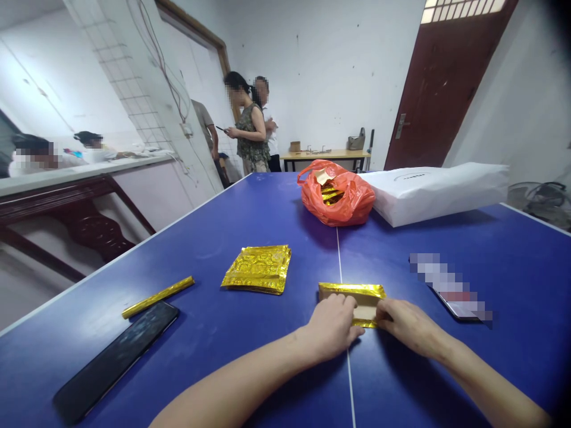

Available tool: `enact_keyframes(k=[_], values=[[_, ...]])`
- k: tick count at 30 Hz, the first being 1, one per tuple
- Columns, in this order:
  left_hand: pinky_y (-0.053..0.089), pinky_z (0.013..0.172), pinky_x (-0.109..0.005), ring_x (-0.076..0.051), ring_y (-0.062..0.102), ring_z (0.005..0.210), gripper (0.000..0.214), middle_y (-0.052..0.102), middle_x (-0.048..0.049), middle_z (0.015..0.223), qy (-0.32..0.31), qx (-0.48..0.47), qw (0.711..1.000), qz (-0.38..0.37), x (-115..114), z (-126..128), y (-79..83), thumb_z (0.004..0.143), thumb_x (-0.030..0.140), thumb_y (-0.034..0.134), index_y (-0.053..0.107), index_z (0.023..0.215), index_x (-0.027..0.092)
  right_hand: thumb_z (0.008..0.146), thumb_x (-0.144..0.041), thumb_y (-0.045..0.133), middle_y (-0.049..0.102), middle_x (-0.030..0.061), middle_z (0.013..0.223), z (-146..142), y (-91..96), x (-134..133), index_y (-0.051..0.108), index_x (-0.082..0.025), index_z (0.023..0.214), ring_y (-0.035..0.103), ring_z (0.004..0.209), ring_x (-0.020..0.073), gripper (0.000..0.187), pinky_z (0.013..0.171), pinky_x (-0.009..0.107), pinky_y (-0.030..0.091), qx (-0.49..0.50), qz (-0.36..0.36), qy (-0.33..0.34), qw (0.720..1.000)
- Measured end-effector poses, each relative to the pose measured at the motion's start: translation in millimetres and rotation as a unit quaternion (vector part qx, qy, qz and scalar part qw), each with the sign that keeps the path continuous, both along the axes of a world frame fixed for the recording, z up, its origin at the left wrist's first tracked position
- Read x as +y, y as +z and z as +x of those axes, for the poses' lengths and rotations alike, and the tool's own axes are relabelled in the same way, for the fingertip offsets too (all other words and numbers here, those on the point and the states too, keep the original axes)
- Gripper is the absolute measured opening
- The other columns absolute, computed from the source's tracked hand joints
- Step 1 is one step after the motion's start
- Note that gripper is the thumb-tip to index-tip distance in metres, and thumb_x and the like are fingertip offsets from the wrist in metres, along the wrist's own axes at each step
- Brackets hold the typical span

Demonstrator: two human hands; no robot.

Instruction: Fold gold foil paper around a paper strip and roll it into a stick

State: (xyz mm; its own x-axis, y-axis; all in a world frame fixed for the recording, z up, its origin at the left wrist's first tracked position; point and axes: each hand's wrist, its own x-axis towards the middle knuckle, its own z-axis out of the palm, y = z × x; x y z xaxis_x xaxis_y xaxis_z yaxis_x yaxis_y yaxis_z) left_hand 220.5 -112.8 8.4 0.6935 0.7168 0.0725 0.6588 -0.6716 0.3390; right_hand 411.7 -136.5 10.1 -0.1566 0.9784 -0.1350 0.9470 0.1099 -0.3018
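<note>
Black phone [116, 362]: flat on the blue table [214, 324], lower left, slanting, far end just beside the gold roll.
Ledge [89, 172]: far left, beyond the table; two people [91, 148] behind it, upper bodies only.
Gold roll [158, 296]: thin foil tube, lying slantwise near the table's left edge.
Standing people: one in a patterned top [250, 128] holding a handset [222, 129]; one in white close behind; a third partly hidden by the pillar [134, 71].
Gold stack [256, 270]: flat foil pieces with embossed pattern, piled left of the hands, edges slightly uneven.
Left hand [332, 324]: palm down over the left part of the gold foil sheet, fingers together and bent, thumb apart at the near edge; cannot tell if it grips.
Red plastic bag [352, 208]: mouth open, more gold foil inside, on the far half.
Gold foil sheet [366, 313]: under both hands, across the white centre line; tan inner side up, gold showing along both long edges.
Right hand [404, 321]: fingers curled narrow, thumb and fingers pinching the sheet's right end.
White package [437, 187]: long, beside the red bag, lying on the table.
Second phone [459, 306]: right of the right hand, well apart, screen mostly blurred.
Door [446, 83]: dark red, closed, back right.
</note>
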Motion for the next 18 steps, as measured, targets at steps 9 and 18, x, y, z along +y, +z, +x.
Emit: enact_keyframes(k=[9,18], values=[[0.043,0.069,-0.030,-0.022,0.057,0.084,0.015,0.060,-0.0082,0.093,-0.009,0.063,0.998,-0.021,11.8,-10.8,-1.7,0.081,0.018,0.043,0.046,0.096,0.017,0.072,-0.016,0.049,0.066,0.0015,0.075,-0.1,2.9,-0.3,0.062,-0.022,0.071,0.058,0.069,0.0168,0.014,0.058,0.025,0.036,0.004,-0.003,0.005,1.000],[0.040,0.080,-0.044,-0.031,0.052,0.097,0.026,0.057,-0.0148,0.102,-0.006,0.065,0.998,-0.005,-5.1,-22.4,-7.5,0.080,0.018,0.046,0.053,0.104,0.016,0.072,-0.017,0.050,0.065,0.0013,0.076,1.7,1.4,0.0,0.060,-0.022,0.070,0.057,0.070,0.0168,0.011,0.059,0.025,0.035,0.013,-0.002,0.005,1.000]])
